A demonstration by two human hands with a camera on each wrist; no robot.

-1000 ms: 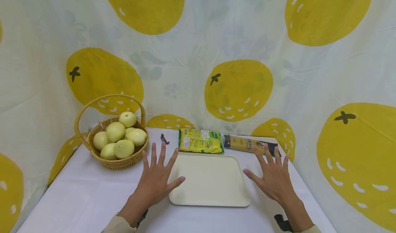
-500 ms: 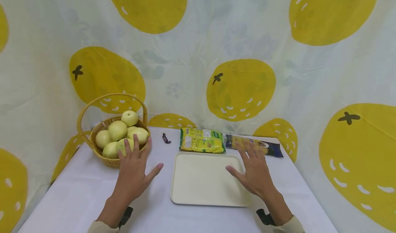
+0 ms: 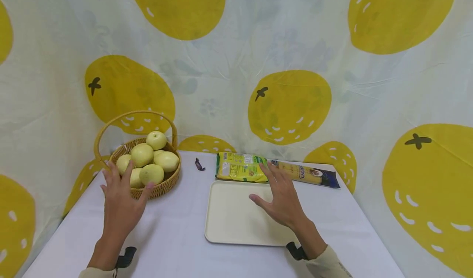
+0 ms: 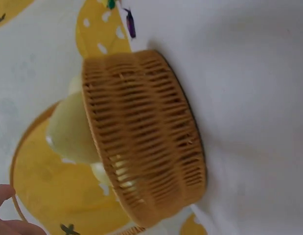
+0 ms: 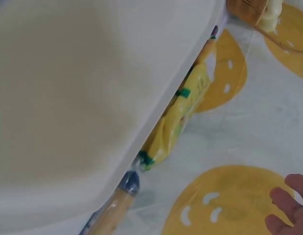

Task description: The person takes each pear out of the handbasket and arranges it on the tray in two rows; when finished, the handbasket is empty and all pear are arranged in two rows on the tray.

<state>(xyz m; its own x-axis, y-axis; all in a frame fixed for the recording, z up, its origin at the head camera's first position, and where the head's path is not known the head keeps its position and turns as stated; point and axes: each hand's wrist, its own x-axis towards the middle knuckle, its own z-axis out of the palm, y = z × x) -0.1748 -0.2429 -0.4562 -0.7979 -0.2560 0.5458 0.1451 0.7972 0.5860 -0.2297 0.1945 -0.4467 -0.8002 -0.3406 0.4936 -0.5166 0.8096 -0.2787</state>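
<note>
My left hand (image 3: 121,204) hovers at the front left of a wicker basket (image 3: 162,189), fingers spread and holding nothing. Several pale yellow-green round fruits (image 3: 142,155) fill the basket, whose tall hoop handle arches over them. In the left wrist view the woven side of the basket (image 4: 141,132) shows close up, with fingertips at the lower left corner. My right hand (image 3: 282,202), fingers apart, is over the right part of a cream rectangular tray (image 3: 229,216). The right wrist view has the tray (image 5: 68,98) filling its left side and a few of my fingers at the lower right.
Behind the tray lie a yellow and green packet (image 3: 240,167) and a long pack of spaghetti (image 3: 306,173). A small dark wrapped candy (image 3: 199,164) lies between basket and packet. A fruit-print curtain (image 3: 221,64) hangs behind the white-covered table (image 3: 177,245).
My left hand has moved left, from the tray's left edge to the basket. My right hand has moved left, from beside the tray to over it. The things on the table stay put.
</note>
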